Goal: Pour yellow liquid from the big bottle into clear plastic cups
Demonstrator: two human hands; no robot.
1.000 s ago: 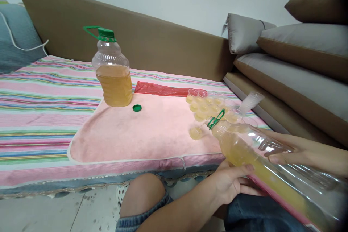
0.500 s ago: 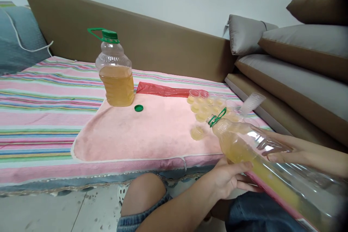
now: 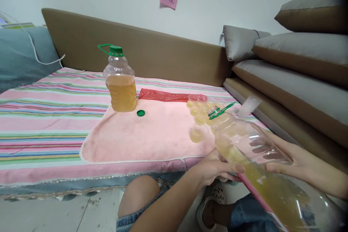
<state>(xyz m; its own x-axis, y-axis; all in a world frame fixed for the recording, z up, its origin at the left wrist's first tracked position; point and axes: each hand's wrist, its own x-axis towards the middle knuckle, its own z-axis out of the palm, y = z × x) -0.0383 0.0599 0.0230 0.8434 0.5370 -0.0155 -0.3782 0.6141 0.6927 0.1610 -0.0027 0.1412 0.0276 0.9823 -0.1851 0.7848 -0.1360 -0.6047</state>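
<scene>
A large clear plastic bottle (image 3: 261, 159) of yellowish liquid is tilted at the lower right, its uncapped mouth with a green collar and handle pointing up and left. My left hand (image 3: 217, 168) grips it from below near the shoulder. Around the bottle's waist, my right hand (image 3: 288, 156) is closed from the far side. Beyond the mouth stand several clear plastic cups (image 3: 193, 101) with yellowish liquid. One cup (image 3: 195, 136) sits nearer, just left of the bottle. Some cups are hidden behind the bottle.
A capped jug (image 3: 122, 94) of amber liquid stands at left, with a green cap (image 3: 140, 113) on the pink cloth (image 3: 152, 134). Behind lies a red plastic bag (image 3: 163, 96). A stack of cups (image 3: 249, 107) leans near the cushions (image 3: 293, 83) at right.
The bottle has tipped back, its mouth higher and its base lower, and the liquid has drawn away from the neck. Both hands stay on it. The camera view has tilted upward.
</scene>
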